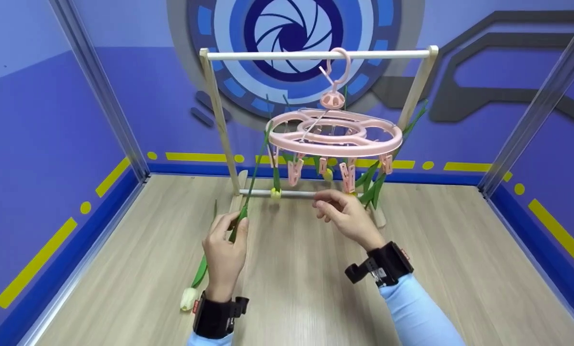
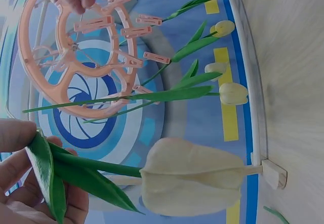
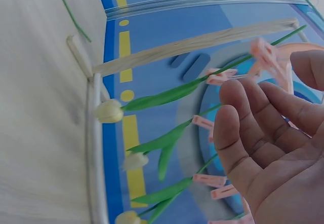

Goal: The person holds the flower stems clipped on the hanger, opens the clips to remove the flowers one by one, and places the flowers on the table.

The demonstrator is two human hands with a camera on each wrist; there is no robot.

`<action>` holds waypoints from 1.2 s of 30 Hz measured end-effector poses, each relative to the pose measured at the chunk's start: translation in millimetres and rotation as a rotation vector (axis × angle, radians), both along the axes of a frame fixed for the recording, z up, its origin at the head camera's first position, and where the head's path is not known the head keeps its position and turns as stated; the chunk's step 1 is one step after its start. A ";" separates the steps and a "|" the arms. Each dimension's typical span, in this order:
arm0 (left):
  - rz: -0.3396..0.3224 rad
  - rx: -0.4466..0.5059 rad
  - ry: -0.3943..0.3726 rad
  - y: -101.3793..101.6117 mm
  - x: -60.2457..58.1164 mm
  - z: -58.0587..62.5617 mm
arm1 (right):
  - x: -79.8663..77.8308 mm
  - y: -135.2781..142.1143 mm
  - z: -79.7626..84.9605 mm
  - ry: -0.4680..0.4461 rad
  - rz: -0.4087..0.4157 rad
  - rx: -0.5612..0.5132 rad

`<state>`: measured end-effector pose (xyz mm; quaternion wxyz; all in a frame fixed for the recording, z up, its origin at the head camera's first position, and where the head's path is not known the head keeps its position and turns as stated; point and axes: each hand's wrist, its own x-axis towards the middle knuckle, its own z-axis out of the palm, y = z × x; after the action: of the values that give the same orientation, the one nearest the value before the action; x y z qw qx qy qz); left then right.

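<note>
My left hand pinches an artificial tulip by its green leaves and stem. Its large white bloom points down in the left wrist view, while the thin stem rises toward the hanger's left side. The right hand is held below the hanger's front, fingers loosely bent, with nothing in them in the right wrist view. A pink oval clip hanger hangs by its hook from a rod above both hands. Several tulips hang bloom-down from its clips, among them a pale yellow one near the left post.
Another white tulip lies on the wooden tabletop, left of my left wrist. The wooden stand's top rod and lower bar frame the hanger. Purple-blue panels enclose the sides and back.
</note>
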<state>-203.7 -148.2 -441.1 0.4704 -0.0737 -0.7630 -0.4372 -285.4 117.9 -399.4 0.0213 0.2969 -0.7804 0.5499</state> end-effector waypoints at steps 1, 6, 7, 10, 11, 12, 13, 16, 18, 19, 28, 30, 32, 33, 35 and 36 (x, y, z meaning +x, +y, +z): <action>0.003 0.002 0.001 -0.9 0.2 0.2 | 0.7 0.6 -3.2 0.004 -0.003 0.002; 0.020 0.010 -0.002 -5.5 0.9 1.4 | 5.1 2.0 -15.9 0.030 -0.027 0.024; 0.022 0.011 -0.003 -6.7 1.1 1.7 | 6.2 2.1 -18.1 0.037 -0.033 0.030; 0.028 0.016 -0.008 -10.6 1.2 2.2 | 9.0 2.6 -24.8 0.052 -0.050 0.045; 0.031 0.019 -0.010 -12.0 1.2 2.3 | 9.8 2.7 -27.1 0.055 -0.054 0.045; 0.032 0.023 -0.012 -13.3 1.1 2.4 | 10.6 2.8 -29.3 0.056 -0.056 0.043; 0.035 0.028 -0.015 -14.8 0.8 2.3 | 11.1 2.9 -31.5 0.056 -0.054 0.034; 0.052 0.046 -0.031 -18.7 0.0 2.0 | 12.7 2.6 -38.0 0.071 -0.035 0.003; 0.060 0.058 -0.047 -20.9 -0.5 1.6 | 13.9 2.0 -42.2 0.079 -0.018 -0.021; 0.065 0.063 -0.055 -21.9 -0.8 1.4 | 14.6 1.7 -44.4 0.081 -0.011 -0.032; 0.111 0.080 -0.118 -27.2 -3.4 -3.7 | 23.3 -2.1 -57.8 -0.005 -0.013 -0.072; 0.122 0.082 -0.141 -28.0 -3.8 -5.3 | 24.5 -2.5 -61.0 -0.010 -0.014 -0.078; 0.130 0.086 -0.168 -28.3 -4.0 -6.5 | 25.5 -2.4 -64.7 -0.011 -0.019 -0.082; 0.132 0.090 -0.181 -28.5 -4.2 -6.9 | 26.0 -2.4 -66.7 -0.012 -0.021 -0.082; 0.137 0.094 -0.201 -28.8 -4.7 -7.9 | 27.8 -2.3 -70.1 -0.016 -0.022 -0.086; 0.141 0.094 -0.212 -29.0 -5.2 -8.5 | 28.6 -2.3 -72.0 -0.020 -0.023 -0.087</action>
<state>-208.9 -177.2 -449.5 0.4197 0.0488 -0.7902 -0.4438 -256.9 115.6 -471.4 0.0329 0.2812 -0.7595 0.5857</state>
